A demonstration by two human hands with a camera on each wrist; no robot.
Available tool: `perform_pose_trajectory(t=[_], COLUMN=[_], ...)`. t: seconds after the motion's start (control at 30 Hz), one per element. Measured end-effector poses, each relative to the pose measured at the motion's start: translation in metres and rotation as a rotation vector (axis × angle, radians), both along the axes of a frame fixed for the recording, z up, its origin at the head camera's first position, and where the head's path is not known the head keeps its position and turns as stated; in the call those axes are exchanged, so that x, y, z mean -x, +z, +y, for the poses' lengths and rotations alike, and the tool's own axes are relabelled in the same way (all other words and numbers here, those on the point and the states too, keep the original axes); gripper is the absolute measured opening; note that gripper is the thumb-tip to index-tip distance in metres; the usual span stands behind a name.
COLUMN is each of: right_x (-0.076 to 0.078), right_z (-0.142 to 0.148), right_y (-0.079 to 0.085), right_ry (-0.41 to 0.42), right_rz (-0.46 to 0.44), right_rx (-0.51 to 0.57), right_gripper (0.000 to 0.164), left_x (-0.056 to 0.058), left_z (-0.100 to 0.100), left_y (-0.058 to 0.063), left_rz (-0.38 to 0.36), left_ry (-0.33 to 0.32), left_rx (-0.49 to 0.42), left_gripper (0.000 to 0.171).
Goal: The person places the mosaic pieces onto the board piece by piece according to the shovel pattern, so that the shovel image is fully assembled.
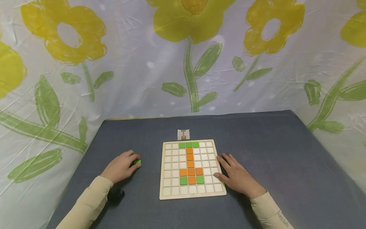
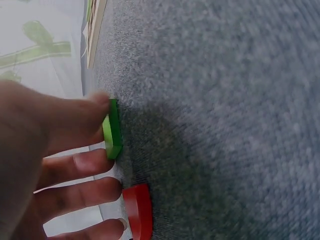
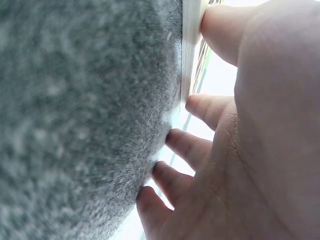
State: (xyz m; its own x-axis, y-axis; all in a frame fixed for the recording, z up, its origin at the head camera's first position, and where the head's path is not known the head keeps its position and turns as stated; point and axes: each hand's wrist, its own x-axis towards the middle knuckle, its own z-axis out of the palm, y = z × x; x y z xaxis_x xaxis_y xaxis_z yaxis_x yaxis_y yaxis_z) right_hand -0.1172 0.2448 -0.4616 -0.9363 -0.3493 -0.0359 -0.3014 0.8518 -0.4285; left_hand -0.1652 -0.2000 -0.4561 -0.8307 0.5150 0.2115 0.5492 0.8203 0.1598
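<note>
On the dark cloth to the left of the board, my left hand [image 1: 121, 166] pinches a green square tile [image 2: 113, 132] between thumb and fingers. The tile stands close over the cloth. Beneath the outer fingertips of that hand, a red piece [image 2: 139, 212] lies on the cloth. A wooden grid board [image 1: 193, 197] holds a pattern of orange tiles [image 1: 191, 172] and green tiles [image 1: 189, 144] among white cells. My right hand [image 1: 238, 176] rests at the board's right edge, thumb and forefinger touching the rim, its other fingers spread on the cloth.
A small printed card [image 1: 183, 134] with a grid picture lies just behind the board. Left of the board, a black object [image 1: 115, 195] sits by the left wrist. A flower-printed curtain [image 1: 137, 79] hangs behind the table [image 1: 257, 136] and along both sides.
</note>
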Motion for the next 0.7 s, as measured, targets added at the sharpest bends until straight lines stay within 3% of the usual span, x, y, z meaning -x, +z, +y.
perform_pose_trajectory(t=[0.27,0.53,0.7], right_x=[0.001,0.0,0.0], right_z=[0.0,0.0,0.0], right_y=[0.0,0.001,0.0], right_ry=[0.001,0.004,0.002], right_rz=[0.013,0.009,0.012], right_rx=[-0.004,-0.003,-0.003], right_gripper=[0.07,0.07,0.07], left_x=[-0.001,-0.002,-0.003], left_z=[0.001,0.005,0.013], left_y=[0.001,0.004,0.009], left_rz=[0.026,-0.007,0.041], left_ry=[-0.025,-0.007,-0.032], left_rx=[-0.006,0.001,-0.005], left_gripper=[0.021,0.02,0.022])
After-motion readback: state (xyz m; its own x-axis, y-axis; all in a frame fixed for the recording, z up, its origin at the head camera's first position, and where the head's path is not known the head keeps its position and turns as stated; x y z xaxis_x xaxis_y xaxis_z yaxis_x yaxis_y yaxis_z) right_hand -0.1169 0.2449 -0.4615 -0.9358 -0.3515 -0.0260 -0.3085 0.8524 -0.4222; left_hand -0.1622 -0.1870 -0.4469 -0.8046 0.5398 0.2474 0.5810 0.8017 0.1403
